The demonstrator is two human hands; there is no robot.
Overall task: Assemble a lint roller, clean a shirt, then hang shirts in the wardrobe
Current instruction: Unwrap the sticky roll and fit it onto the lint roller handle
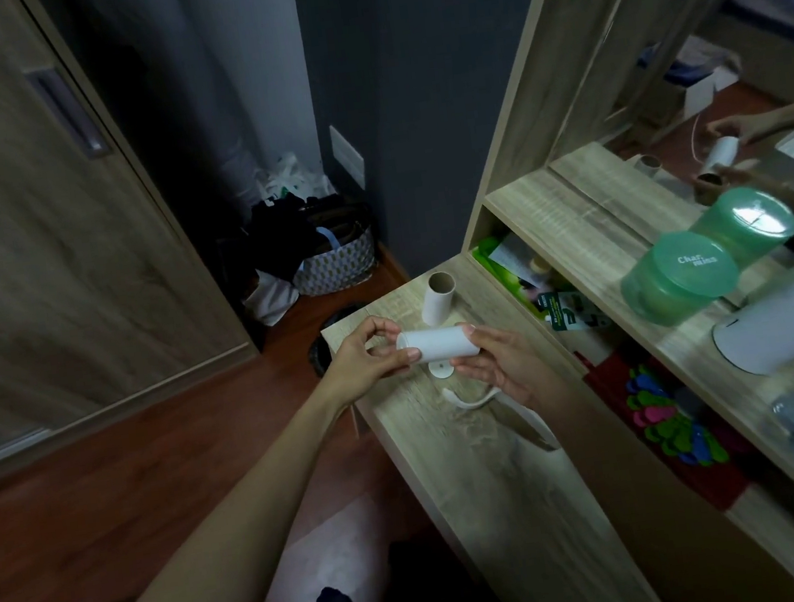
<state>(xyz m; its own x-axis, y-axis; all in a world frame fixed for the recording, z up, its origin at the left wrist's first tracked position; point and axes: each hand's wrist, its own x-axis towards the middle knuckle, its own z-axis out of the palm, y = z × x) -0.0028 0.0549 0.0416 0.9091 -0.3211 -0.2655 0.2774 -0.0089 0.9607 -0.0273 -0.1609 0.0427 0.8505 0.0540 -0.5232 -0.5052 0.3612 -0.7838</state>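
Roll [440, 344], level above desk [456, 473]: my left hand [367, 360] pinched one end, right hand [497, 363] gripped the other. Step: assembly. Next, likely: seating it on handle [463, 402].

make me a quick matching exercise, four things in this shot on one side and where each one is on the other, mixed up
1 white roll
2 spare roll
3 green tub
4 patterned basket

a on the floor
b gripped between left hand and right hand
c standing upright on the desk
d on the shelf

Pairs: 1-b, 2-c, 3-d, 4-a
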